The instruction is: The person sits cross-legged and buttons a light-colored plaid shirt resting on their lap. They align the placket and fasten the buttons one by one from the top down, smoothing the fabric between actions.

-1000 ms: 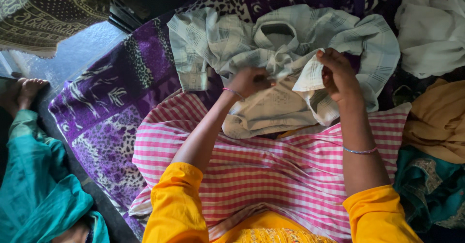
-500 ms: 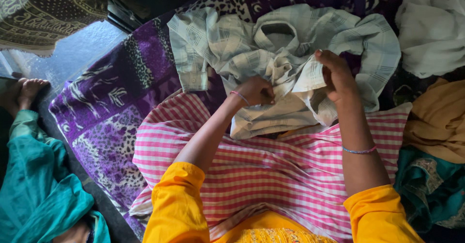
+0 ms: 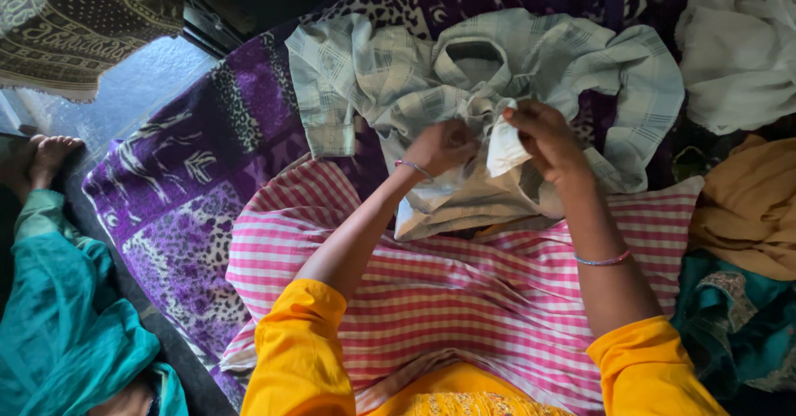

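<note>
Between both hands' grip (image 3: 489,138), pale checked shirt (image 3: 414,76).

Both hands bunched mid-frame in the checked shirt (image 3: 497,59), no gap between them. Pink striped cloth (image 3: 464,291) flat below the forearms, open on either side. Purple patterned blanket (image 3: 191,184) to the left is bare. Right side blocked: mustard cloth (image 3: 746,209), white cloth (image 3: 738,43), teal fabric (image 3: 730,325) heaped close.
</note>
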